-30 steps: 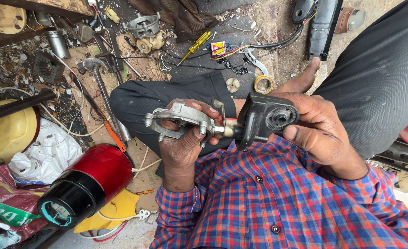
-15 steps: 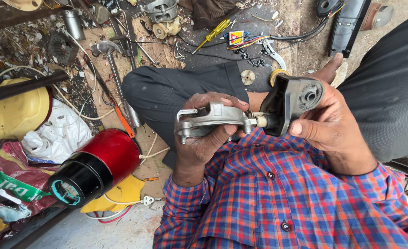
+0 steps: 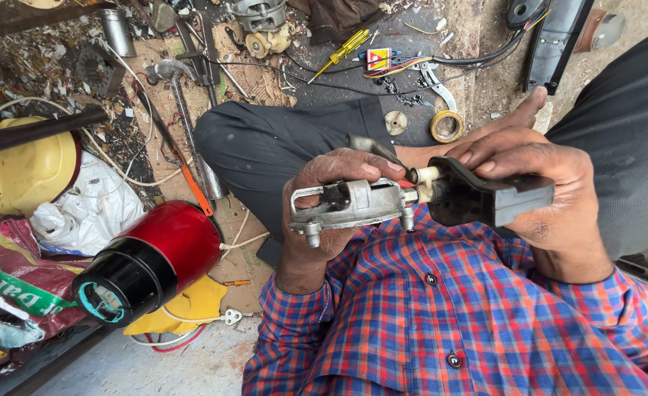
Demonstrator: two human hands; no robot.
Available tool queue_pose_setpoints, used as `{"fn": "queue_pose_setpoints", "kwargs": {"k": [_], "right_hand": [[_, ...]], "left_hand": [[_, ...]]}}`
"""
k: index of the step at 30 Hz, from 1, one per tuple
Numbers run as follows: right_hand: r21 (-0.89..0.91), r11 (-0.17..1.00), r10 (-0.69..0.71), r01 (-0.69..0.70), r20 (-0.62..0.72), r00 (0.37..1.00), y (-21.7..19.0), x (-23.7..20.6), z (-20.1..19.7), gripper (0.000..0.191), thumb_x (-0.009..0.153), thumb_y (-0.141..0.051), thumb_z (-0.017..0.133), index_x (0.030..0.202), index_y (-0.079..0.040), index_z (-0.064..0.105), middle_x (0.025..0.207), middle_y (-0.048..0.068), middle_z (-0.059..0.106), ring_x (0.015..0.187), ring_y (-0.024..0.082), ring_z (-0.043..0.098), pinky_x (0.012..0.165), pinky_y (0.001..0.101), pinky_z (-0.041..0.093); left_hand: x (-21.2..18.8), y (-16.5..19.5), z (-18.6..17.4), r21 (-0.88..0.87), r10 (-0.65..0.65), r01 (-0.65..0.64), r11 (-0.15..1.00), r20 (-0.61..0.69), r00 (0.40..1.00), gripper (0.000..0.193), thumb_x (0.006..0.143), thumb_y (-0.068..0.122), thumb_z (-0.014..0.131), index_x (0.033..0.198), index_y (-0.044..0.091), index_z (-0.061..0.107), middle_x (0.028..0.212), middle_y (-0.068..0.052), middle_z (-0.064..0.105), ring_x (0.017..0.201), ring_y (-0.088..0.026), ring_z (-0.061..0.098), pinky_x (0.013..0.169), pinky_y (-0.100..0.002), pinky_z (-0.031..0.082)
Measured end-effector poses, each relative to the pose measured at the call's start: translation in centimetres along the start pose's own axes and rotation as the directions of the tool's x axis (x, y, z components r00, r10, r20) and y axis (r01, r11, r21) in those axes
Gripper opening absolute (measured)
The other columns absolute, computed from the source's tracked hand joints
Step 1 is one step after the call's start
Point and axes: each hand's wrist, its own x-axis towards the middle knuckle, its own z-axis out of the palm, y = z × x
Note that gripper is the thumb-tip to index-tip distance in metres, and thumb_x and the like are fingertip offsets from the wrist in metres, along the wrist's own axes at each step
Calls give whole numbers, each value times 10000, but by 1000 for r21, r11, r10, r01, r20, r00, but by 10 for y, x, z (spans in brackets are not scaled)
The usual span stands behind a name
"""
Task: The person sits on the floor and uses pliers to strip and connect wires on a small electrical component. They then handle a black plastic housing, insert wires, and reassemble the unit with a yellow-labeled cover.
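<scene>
Left hand [image 3: 324, 220] wrapped tight round grey metal part [image 3: 350, 207], held over lap. Right hand [image 3: 540, 194] clamped on black part [image 3: 485, 198], touching at white plug [image 3: 426, 176]. Best: keep both level, push straight, no wobble.

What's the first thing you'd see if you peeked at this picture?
Right in the middle, the left hand grips a grey metal part while the right hand holds a black plastic piece joined to its end. Lower left on the cluttered floor lies a shiny red and black cylinder, beside a yellow shell.
</scene>
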Motion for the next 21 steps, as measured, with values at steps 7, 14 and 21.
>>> {"fn": "queue_pose_setpoints", "kwargs": {"k": [7,14,21], "right_hand": [[-57,997,-55,54,-26,998,16,-4,-6,219,910,-158,864,1080,-106,736,1139,93,712,1175,295,714,1108,475,583],[15,1000,-11,11,7,1000,20,-2,-7,200,911,-115,841,1073,-91,727,1207,148,694,1195,299,701,1114,464,562],[397,827,369,-399,153,917,16,-5,-4,578,888,-247,750,1332,65,549,1418,345,555,1365,436,554,1213,528,404]], "left_hand": [[1,-4,-2,22,16,-16,1000,-26,1000,380,1012,314,812,1270,81,658,1186,-174,716,1134,-284,737,985,-400,654],[10,13,-2,66,71,-76,995,75,995,361,965,312,803,1221,84,688,1207,-176,725,1039,-245,763,886,-371,674],[19,43,2,409,192,-288,866,260,946,311,1012,300,711,1160,26,704,1128,-168,734,1057,-294,779,922,-402,677]]}}
